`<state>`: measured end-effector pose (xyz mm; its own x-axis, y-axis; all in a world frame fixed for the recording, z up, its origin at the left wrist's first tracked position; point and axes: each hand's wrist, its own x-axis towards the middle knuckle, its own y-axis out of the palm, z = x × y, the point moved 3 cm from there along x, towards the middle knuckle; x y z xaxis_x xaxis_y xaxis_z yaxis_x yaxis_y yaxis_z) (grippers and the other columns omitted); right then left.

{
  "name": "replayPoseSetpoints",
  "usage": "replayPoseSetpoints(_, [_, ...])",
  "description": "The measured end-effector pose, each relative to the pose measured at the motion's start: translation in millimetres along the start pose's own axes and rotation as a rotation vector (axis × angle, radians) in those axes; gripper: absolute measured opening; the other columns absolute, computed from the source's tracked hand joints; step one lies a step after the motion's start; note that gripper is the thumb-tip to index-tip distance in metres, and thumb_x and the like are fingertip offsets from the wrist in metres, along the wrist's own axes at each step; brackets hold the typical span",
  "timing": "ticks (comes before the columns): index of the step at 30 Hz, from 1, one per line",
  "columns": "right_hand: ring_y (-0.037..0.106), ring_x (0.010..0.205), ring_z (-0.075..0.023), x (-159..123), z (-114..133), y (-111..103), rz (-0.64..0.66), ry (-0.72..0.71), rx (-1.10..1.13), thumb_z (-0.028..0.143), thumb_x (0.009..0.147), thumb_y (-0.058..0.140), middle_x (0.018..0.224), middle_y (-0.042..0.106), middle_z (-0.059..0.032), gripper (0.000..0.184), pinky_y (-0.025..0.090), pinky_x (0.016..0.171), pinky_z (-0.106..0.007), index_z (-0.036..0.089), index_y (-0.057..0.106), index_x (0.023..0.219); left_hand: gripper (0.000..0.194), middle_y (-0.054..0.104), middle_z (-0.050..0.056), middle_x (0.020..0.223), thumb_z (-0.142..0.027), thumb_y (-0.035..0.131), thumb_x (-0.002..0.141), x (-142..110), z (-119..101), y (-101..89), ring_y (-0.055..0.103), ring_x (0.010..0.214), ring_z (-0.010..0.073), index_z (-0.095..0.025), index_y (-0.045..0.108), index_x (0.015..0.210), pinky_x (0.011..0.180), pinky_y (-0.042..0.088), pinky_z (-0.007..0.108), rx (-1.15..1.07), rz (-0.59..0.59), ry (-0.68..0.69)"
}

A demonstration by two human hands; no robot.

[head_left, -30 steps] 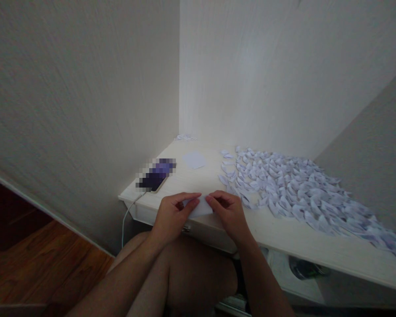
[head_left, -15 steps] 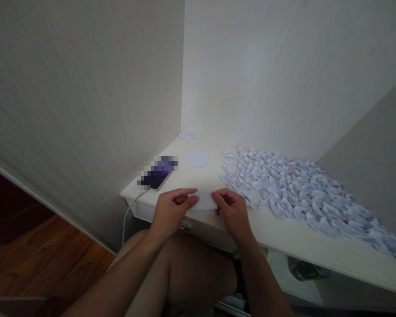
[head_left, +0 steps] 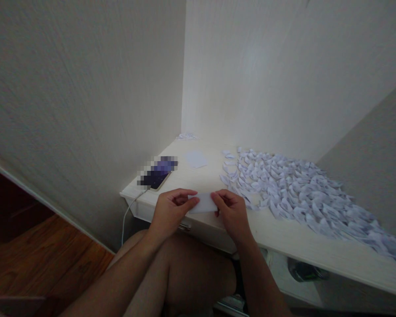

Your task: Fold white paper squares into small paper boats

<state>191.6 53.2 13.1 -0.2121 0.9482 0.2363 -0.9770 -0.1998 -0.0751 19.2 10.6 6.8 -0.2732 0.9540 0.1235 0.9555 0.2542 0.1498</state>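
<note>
A small white paper strip [head_left: 203, 203] is held flat between both hands just above the front edge of the pale desk [head_left: 284, 233]. My left hand [head_left: 171, 211] pinches its left end with thumb and fingers. My right hand [head_left: 232, 213] pinches its right end the same way. A wide spread of several folded white paper pieces [head_left: 293, 189] covers the desk to the right of my hands. A flat white paper sheet [head_left: 196, 159] lies farther back on the desk.
A phone [head_left: 156, 174] lies on the desk's left corner with a white cable [head_left: 127, 215] hanging off the edge. A few paper scraps [head_left: 186, 136] sit in the back corner by the walls. My bare knees are under the desk, wooden floor at left.
The paper between my hands went from a slanted shape to a flatter, narrower strip. My hands shifted slightly right and the view moved a little.
</note>
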Motion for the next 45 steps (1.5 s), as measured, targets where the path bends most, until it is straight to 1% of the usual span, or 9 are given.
replayPoseSetpoints(3, [0.046, 0.047, -0.0097, -1, 3, 2, 0.039, -0.007, -0.03, 0.04, 0.084, 0.068, 0.059, 0.057, 0.002, 0.027, 0.038, 0.043, -0.022, 0.019, 0.067, 0.068, 0.024, 0.067, 0.0, 0.061, -0.034, 0.084, 0.066, 0, -1, -0.1, 0.058, 0.054, 0.0111, -0.017, 0.078, 0.081, 0.052, 0.044, 0.021, 0.053, 0.011, 0.012])
replayPoseSetpoints(6, [0.048, 0.051, -0.0106, -3, 4, 7, 0.126, -0.026, -0.082, 0.038, 0.086, 0.067, 0.063, 0.059, 0.0013, 0.024, 0.039, 0.046, -0.022, 0.019, 0.068, 0.071, 0.02, 0.076, 0.005, 0.081, -0.037, 0.078, 0.075, -2, -3, 3.1, 0.068, 0.073, 0.017, -0.018, 0.078, 0.083, 0.064, 0.05, 0.025, 0.163, 0.112, 0.035])
replayPoseSetpoints(8, [0.051, 0.055, -0.0118, -4, 4, 9, 0.169, -0.055, -0.121, 0.036, 0.088, 0.066, 0.067, 0.062, 0.0003, 0.021, 0.041, 0.048, -0.023, 0.02, 0.069, 0.074, 0.019, 0.076, 0.005, 0.083, -0.037, 0.073, 0.081, -3, -5, 5.1, 0.068, 0.077, 0.0179, -0.018, 0.077, 0.083, 0.068, 0.049, 0.026, 0.248, 0.163, 0.067])
replayPoseSetpoints(15, [0.059, 0.071, -0.0154, -3, 5, 13, 0.187, -0.146, -0.197, 0.035, 0.093, 0.062, 0.078, 0.065, -0.0023, 0.021, 0.046, 0.06, -0.025, 0.02, 0.067, 0.079, 0.016, 0.069, 0.002, 0.078, -0.03, 0.064, 0.088, -5, -8, 4.3, 0.061, 0.076, 0.0165, -0.018, 0.071, 0.08, 0.071, 0.045, 0.027, 0.377, 0.035, 0.224])
replayPoseSetpoints(23, [0.061, 0.072, -0.0161, -7, 10, 15, 0.234, -0.268, -0.3, 0.037, 0.098, 0.056, 0.08, 0.068, -0.0033, 0.028, 0.046, 0.066, -0.027, 0.019, 0.07, 0.082, 0.011, 0.069, 0.003, 0.085, -0.028, 0.068, 0.088, -5, -12, 7.8, 0.063, 0.082, 0.0173, -0.019, 0.072, 0.083, 0.077, 0.048, 0.028, 0.379, 0.115, 0.345])
replayPoseSetpoints(28, [0.062, 0.073, -0.0162, -6, 10, 15, 0.219, -0.261, -0.271, 0.036, 0.096, 0.06, 0.079, 0.069, -0.003, 0.025, 0.047, 0.067, -0.027, 0.019, 0.07, 0.081, 0.013, 0.068, 0.002, 0.079, -0.022, 0.066, 0.089, -6, -19, 10.2, 0.062, 0.078, 0.0157, -0.02, 0.072, 0.078, 0.075, 0.046, 0.027, 0.42, 0.079, 0.422])
replayPoseSetpoints(33, [0.06, 0.07, -0.0157, -5, 6, 15, 0.218, -0.248, -0.277, 0.034, 0.095, 0.059, 0.078, 0.067, -0.0024, 0.023, 0.046, 0.066, -0.027, 0.019, 0.069, 0.08, 0.014, 0.069, 0.002, 0.077, -0.026, 0.067, 0.086, -1, -17, 7.2, 0.063, 0.075, 0.016, -0.019, 0.073, 0.076, 0.072, 0.047, 0.027, 0.363, 0.022, 0.341])
replayPoseSetpoints(37, [0.057, 0.065, -0.0144, -5, 6, 13, 0.205, -0.205, -0.267, 0.033, 0.093, 0.06, 0.073, 0.064, -0.0007, 0.023, 0.044, 0.062, -0.026, 0.019, 0.066, 0.076, 0.014, 0.074, 0.004, 0.081, -0.032, 0.073, 0.081, 2, -9, 1.7, 0.067, 0.077, 0.0178, -0.019, 0.076, 0.078, 0.073, 0.05, 0.028, 0.272, 0.055, 0.232])
replayPoseSetpoints(45, [0.053, 0.064, -0.014, -3, 4, 6, 0.103, -0.125, -0.149, 0.034, 0.088, 0.062, 0.069, 0.06, 0.0006, 0.023, 0.043, 0.06, -0.025, 0.02, 0.061, 0.07, 0.031, 0.078, 0.008, 0.08, -0.038, 0.085, 0.068, 0, 3, -11.5, 0.07, 0.071, 0.019, -0.016, 0.079, 0.089, 0.064, 0.054, 0.027, 0.05, 0.049, 0.011])
